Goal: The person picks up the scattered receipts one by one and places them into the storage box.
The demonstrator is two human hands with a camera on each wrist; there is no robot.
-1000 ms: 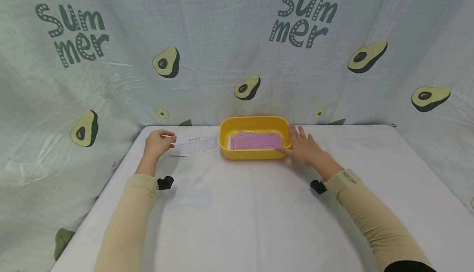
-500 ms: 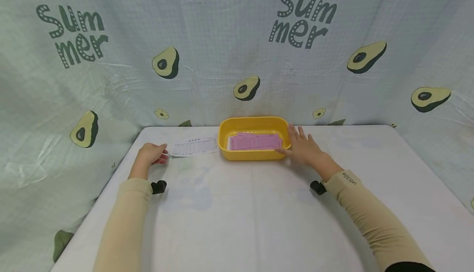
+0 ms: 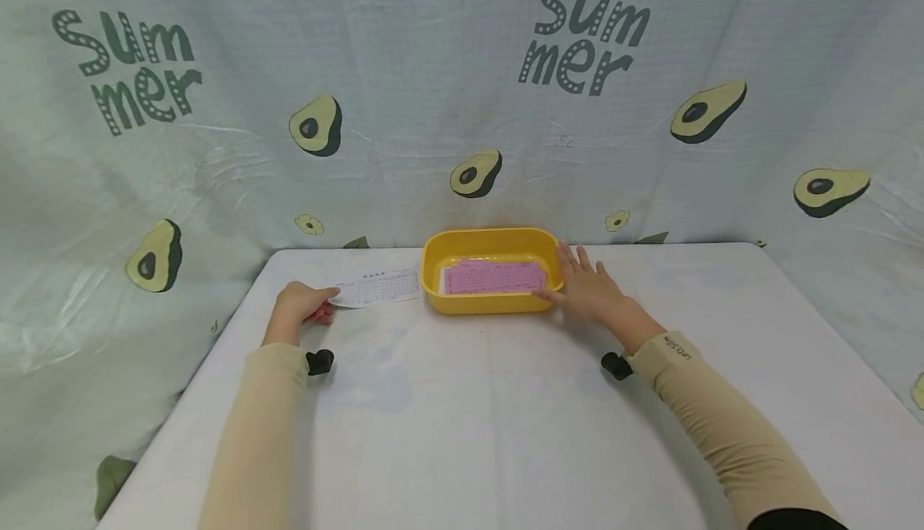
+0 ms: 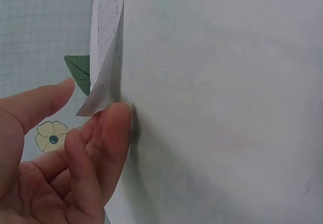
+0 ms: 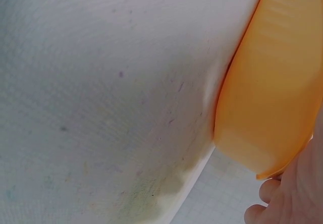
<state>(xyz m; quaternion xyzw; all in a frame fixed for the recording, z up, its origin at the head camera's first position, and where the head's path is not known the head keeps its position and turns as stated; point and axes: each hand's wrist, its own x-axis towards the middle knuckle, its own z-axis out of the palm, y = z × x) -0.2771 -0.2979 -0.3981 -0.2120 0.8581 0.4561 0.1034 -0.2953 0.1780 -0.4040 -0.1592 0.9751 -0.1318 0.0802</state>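
Note:
A white printed paper slip [image 3: 378, 288] lies on the table left of a yellow plastic tray [image 3: 492, 304]. My left hand [image 3: 301, 305] is at the slip's left end. In the left wrist view the slip's near end [image 4: 98, 95] curls up off the table, fingertips [image 4: 117, 118] at its edge. The thumb [image 4: 50, 98] stands apart from the paper, so nothing is pinched. My right hand [image 3: 595, 296], fingers spread, rests against the tray's right end. Pink printed slips [image 3: 494, 277] lie inside the tray, a white edge showing under them on the left.
A white cloth covers the table [image 3: 462, 418]. Behind it hangs a pale curtain [image 3: 404, 73] printed with avocados and lettering, close to the tray's back side. In the right wrist view the tray's wall [image 5: 267, 82] stands near the table edge.
My left hand first drew back toward me and left, off the slip, then came right to the slip's end again. My right hand and the tray stayed in place; the view shifted slightly.

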